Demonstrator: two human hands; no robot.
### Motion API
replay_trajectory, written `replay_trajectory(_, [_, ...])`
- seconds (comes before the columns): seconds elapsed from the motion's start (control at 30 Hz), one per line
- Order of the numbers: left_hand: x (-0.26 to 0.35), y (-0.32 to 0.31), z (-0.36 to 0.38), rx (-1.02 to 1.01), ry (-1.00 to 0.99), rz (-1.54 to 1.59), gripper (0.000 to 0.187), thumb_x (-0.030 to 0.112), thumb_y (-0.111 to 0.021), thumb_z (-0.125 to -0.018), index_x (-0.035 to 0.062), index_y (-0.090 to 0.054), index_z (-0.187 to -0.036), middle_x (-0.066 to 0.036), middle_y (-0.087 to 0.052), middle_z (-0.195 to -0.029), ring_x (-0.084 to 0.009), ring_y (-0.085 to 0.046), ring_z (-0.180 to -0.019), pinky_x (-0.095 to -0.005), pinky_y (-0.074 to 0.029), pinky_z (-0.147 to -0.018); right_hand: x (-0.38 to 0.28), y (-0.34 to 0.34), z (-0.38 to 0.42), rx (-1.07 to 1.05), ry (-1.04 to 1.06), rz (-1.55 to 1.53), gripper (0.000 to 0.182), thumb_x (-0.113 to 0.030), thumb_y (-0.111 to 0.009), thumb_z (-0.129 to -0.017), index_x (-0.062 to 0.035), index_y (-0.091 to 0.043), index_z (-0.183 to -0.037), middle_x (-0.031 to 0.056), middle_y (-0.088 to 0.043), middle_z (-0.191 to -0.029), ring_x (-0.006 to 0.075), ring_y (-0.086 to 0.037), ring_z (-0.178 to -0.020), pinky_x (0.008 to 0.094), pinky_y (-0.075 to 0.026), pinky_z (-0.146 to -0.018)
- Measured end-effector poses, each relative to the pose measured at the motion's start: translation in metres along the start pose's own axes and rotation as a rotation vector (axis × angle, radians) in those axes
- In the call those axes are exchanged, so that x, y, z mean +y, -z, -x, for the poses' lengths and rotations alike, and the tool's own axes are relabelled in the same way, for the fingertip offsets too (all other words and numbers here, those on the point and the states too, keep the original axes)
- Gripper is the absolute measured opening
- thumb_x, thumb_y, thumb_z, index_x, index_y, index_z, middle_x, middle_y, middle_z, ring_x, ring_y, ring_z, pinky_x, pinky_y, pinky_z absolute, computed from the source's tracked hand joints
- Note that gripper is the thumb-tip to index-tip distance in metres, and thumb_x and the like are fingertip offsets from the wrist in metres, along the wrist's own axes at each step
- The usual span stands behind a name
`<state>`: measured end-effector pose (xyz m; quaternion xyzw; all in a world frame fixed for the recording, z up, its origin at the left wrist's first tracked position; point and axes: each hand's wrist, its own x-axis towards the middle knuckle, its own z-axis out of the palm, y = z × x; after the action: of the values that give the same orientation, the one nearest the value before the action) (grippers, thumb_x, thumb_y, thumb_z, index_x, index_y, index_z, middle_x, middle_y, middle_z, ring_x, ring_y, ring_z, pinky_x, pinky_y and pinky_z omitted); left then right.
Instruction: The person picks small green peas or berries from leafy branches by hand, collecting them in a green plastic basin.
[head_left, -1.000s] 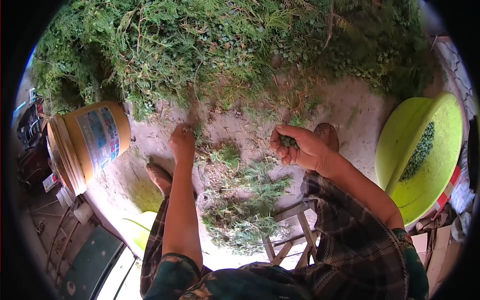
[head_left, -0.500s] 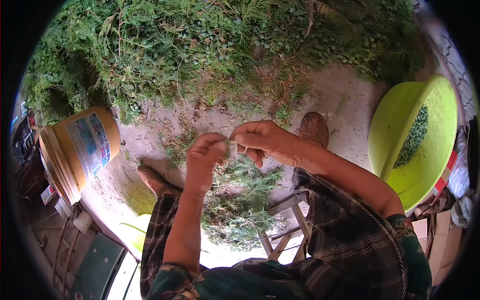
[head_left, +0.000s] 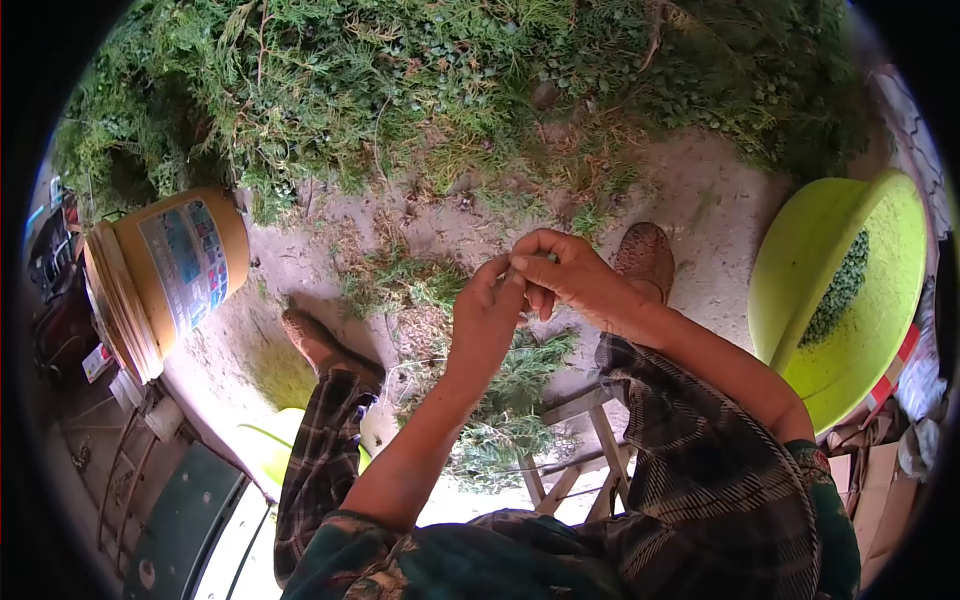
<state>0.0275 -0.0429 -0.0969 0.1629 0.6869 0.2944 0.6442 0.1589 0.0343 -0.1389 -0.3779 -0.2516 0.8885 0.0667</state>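
My left hand (head_left: 486,312) and my right hand (head_left: 568,276) meet fingertip to fingertip in front of my body, above the ground. Both are closed in a pinch. A speck of green shows at the right fingertips, but the fingers hide most of whatever is between them. Below the hands lies a small heap of cut evergreen sprigs (head_left: 500,420). Farther forward spreads a large pile of evergreen branches (head_left: 450,70) bearing small pale-green cones. On the right stands a lime-green basin (head_left: 885,330), tilted, with many small green cones (head_left: 840,290) inside.
A yellow bucket (head_left: 225,240) with a printed label is on the left. Between my legs stands a wooden stool frame (head_left: 605,440). Another lime-green container (head_left: 270,450) is beside my left leg. Cardboard (head_left: 880,500) lies at the lower right.
My left hand has moved right and met the right hand, and its fingers have drawn in against the right fingertips. The whole view has shifted slightly.
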Motion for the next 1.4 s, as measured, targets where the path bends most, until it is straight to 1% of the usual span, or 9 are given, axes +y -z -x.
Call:
replay_trajectory(0.13, [-0.022,0.003,-0.013,0.310,-0.486,-0.577,0.025,0.019,-0.053,-0.092,-0.0008,-0.058,-0.106,-0.007,-0.060,-0.082,-0.0131,-0.057,-0.073,-0.0281,-0.046,-0.062,0.005,0.001,-0.001,0.055,-0.043,-0.089,0.025,-0.023,-0.056,-0.090,-0.0007,-0.048,-0.100,0.0089,-0.059,-0.084,0.0119,-0.057,-0.057,0.0262,-0.050,-0.044])
replay_trajectory(0.33, [0.005,-0.005,-0.005,0.334,-0.363,-0.110,0.016,0.001,-0.058,-0.083,-0.0008,-0.058,-0.099,-0.015,-0.059,-0.078,-0.0191,-0.058,-0.066,-0.0302,-0.046,-0.059,0.006,0.005,-0.002,0.139,0.034,-0.053,0.027,-0.028,-0.057,-0.090,-0.0020,-0.050,-0.097,0.0056,-0.055,-0.069,0.0079,-0.047,-0.047,0.0235,-0.040,-0.040])
replay_trajectory(0.4, [-0.001,0.002,-0.009,0.266,-0.598,-0.510,0.022,0.001,-0.056,-0.083,0.0017,-0.055,-0.106,-0.014,-0.060,-0.077,-0.0204,-0.060,-0.065,-0.0319,-0.048,-0.059,0.004,0.006,-0.001,0.116,0.032,-0.059,0.030,-0.031,-0.060,-0.089,-0.0030,-0.052,-0.098,0.0027,-0.052,-0.064,0.0064,-0.043,-0.046,0.0226,-0.037,-0.041])
replay_trajectory(0.63, [0.014,-0.004,-0.006,0.229,-0.459,-0.670,0.024,0.003,-0.054,-0.082,0.0056,-0.057,-0.106,-0.015,-0.063,-0.076,-0.0284,-0.063,-0.065,-0.0353,-0.048,-0.057,-0.007,0.007,0.002,-0.003,-0.091,0.170,0.023,-0.024,-0.060,-0.089,-0.0029,-0.054,-0.096,-0.0006,-0.048,-0.060,0.0042,-0.039,-0.044,0.0217,-0.030,-0.039])
replay_trajectory(0.73, [0.026,0.013,-0.016,0.057,-0.437,-0.599,0.026,0.002,-0.055,-0.083,0.0016,-0.055,-0.109,-0.014,-0.064,-0.091,-0.0179,-0.063,-0.072,-0.0286,-0.050,-0.062,-0.014,0.010,0.007,0.035,-0.077,0.119,0.017,-0.019,-0.055,-0.090,-0.0028,-0.053,-0.096,0.0011,-0.051,-0.065,0.0039,-0.040,-0.046,0.0216,-0.030,-0.038])
replay_trajectory(0.8, [0.039,0.027,-0.040,0.258,-0.292,-0.829,0.032,0.004,-0.056,-0.082,0.0030,-0.053,-0.114,-0.017,-0.062,-0.100,-0.0240,-0.064,-0.082,-0.0342,-0.051,-0.069,-0.017,0.017,0.009,0.011,0.039,-0.268,0.015,-0.015,-0.050,-0.091,-0.0027,-0.054,-0.097,0.0037,-0.054,-0.073,0.0041,-0.041,-0.047,0.0209,-0.031,-0.039])
replay_trajectory(0.97, [0.041,0.019,-0.115,0.465,-0.734,-1.173,0.042,0.005,-0.059,-0.078,0.0107,-0.052,-0.120,-0.024,-0.044,-0.127,-0.0404,-0.041,-0.121,-0.0478,-0.036,-0.098,-0.024,0.017,0.008,0.039,0.145,-0.321,0.014,-0.016,-0.049,-0.090,-0.0023,-0.053,-0.093,0.0059,-0.055,-0.077,0.0055,-0.043,-0.050,0.0211,-0.034,-0.040])
replay_trajectory(1.07, [0.025,0.011,-0.106,0.320,-0.738,-1.217,0.041,0.004,-0.061,-0.077,0.0072,-0.054,-0.117,-0.023,-0.041,-0.131,-0.0429,-0.036,-0.122,-0.0468,-0.033,-0.099,-0.023,0.019,0.008,0.027,0.119,-0.291,0.022,-0.024,-0.052,-0.091,-0.0018,-0.054,-0.092,0.0062,-0.055,-0.077,0.0059,-0.044,-0.051,0.0225,-0.035,-0.039])
replay_trajectory(1.4, [0.022,0.033,-0.097,0.456,-0.815,-0.857,0.014,0.008,-0.060,-0.081,0.0036,-0.062,-0.094,-0.017,-0.062,-0.085,-0.0339,-0.061,-0.079,-0.0417,-0.049,-0.067,-0.015,0.026,0.003,0.229,0.085,-0.280,0.030,-0.031,-0.061,-0.088,-0.0051,-0.051,-0.078,0.0031,-0.052,-0.069,0.0054,-0.042,-0.044,0.0214,-0.031,-0.034])
